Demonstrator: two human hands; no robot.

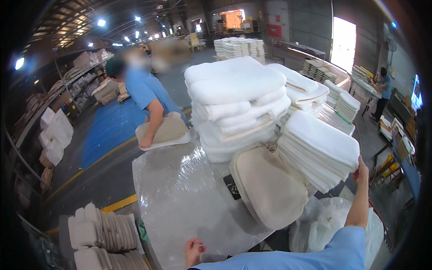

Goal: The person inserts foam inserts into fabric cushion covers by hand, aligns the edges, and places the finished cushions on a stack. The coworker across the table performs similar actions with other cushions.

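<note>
My right hand [358,172] is at the right end of a stack of white padded sheets [321,139], its fingers closed on the edge of the upper sheets. Beside that stack lies a pile of beige fabric-covered pads [270,186] with rounded corners. My left hand [194,251] is above the near edge of the plastic-covered table [180,202], fingers curled in and nothing visible in them. Behind the beige pads rises a tall pile of folded white padding [236,81].
Across the table a co-worker in a blue shirt [146,87] has a hand on a beige pad [168,128]. Stacked beige pads [105,229] stand low at the left. A clear plastic bag [321,220] is by my right arm. A small black object [231,186] lies beside the beige pile.
</note>
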